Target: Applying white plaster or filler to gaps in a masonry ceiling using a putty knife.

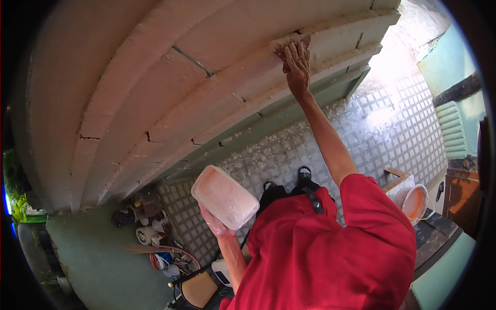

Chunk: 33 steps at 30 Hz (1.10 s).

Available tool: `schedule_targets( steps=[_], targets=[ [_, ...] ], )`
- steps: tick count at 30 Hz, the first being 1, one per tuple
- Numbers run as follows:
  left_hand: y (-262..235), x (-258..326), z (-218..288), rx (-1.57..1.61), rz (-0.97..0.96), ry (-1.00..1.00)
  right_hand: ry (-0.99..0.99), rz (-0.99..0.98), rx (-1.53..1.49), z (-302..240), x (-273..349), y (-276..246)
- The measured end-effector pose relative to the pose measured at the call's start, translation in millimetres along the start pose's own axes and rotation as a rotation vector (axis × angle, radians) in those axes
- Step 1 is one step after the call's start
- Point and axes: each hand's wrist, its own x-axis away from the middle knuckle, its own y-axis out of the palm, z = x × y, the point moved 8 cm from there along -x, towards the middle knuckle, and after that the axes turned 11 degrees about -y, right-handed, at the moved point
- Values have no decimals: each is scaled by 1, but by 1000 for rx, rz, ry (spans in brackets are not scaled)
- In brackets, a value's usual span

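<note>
My left hand holds a rectangular plastic tub from below and the side. Its inside is coated with pale pinkish-white paste. My right arm reaches up and forward. My right hand presses a flat reddish-brown piece against a ridge of a large stepped, pale painted surface. Whitish residue covers its fingers, which lie stretched along the piece; its exact kind is unclear. Dark cracks and gaps mark the ridges, with one long slit left of my right hand.
Pale tiled floor with white specks lies below. A white bucket with orange inside stands at right by a dark ledge. Cans and containers crowd the lower left, near a chair with a tan seat.
</note>
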Motion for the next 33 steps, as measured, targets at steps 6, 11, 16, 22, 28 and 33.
schedule_targets(
  steps=[6, 11, 16, 22, 28, 33],
  targets=[
    [-7, 1, 3, -2, 70, 3, 49, 78, -37, 16, 38, 23],
    [-15, -7, 9, -22, 84, -20, 62, -45, -85, 5, 50, 7],
    [14, -18, 16, -37, 26, 24, 247, 123, -70, -4, 19, -33],
    [7, -18, 10, -3, -3, -6, 311, 73, -153, -21, 6, -26],
    [-8, -33, 13, 44, 18, -41, 598, 13, -82, 5, 10, -43],
    [-5, -39, 23, 26, -7, -41, 657, -69, -59, -2, 7, -24]
  ],
)
